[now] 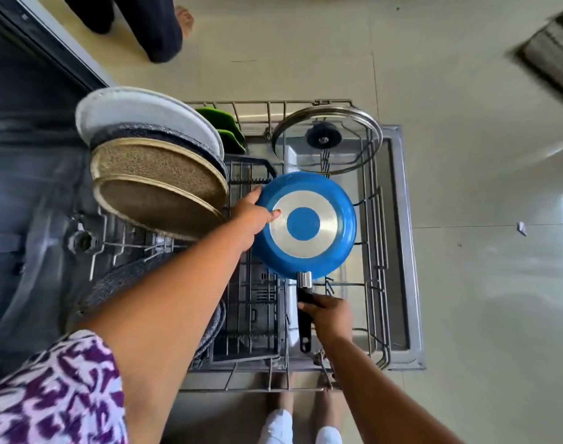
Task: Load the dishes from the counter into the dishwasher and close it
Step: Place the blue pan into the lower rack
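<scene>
A blue frying pan hangs upside down over the pulled-out lower dishwasher rack, its silver and blue base facing up. My right hand grips the pan's black handle near the rack's front. My left hand holds the pan's left rim, thumb on the base. Large plates stand on edge in the rack's left side. A glass lid with a black knob leans at the rack's far end.
Green dishes stand behind the plates. A dark cutlery basket sits mid-rack, a speckled dark pan lies under my left arm. The open dishwasher door lies beneath the rack. Another person's legs stand at the far left floor.
</scene>
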